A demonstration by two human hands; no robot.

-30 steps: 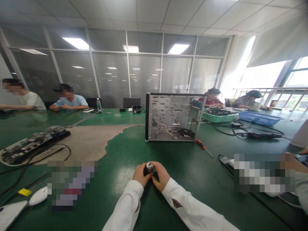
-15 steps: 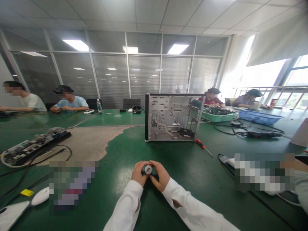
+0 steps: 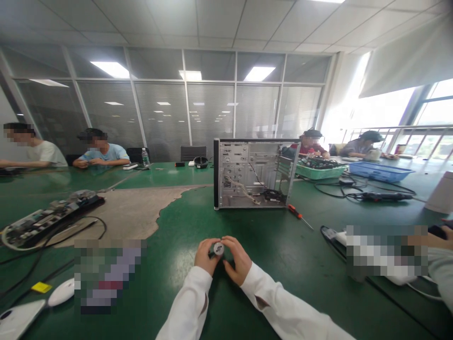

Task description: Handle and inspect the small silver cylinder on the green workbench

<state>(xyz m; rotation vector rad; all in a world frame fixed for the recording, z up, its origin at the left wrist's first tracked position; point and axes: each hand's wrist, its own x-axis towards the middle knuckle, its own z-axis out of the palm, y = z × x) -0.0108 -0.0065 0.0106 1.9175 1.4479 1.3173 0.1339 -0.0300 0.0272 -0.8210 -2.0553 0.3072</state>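
Note:
My left hand [image 3: 205,255] is closed around a small round grey metal part [image 3: 218,249], whose flat face with a dark slot-like opening points toward me. My right hand [image 3: 239,259] curves around the other side. Its fingertips reach the part's upper edge, while its thumb stands off below, leaving a gap. Both hands hover low over the green table [image 3: 184,293]. Beyond them stands a computer case [image 3: 256,174] with its side off, showing bare metal, loose cables and a dark component inside. A screwdriver [image 3: 300,216] with an orange-red and black handle lies by the case's lower right corner.
On the left are an opened device with exposed boards [image 3: 53,217], cables, a white mouse [image 3: 62,293] and a phone [image 3: 21,320]. Green [image 3: 320,172] and blue baskets [image 3: 380,172] stand back right. A co-worker's arm [image 3: 439,264] enters at right; other people sit across the table.
My right thumb has come away from the round part and the right hand has opened slightly. The left hand keeps its grip. The view has shifted a little.

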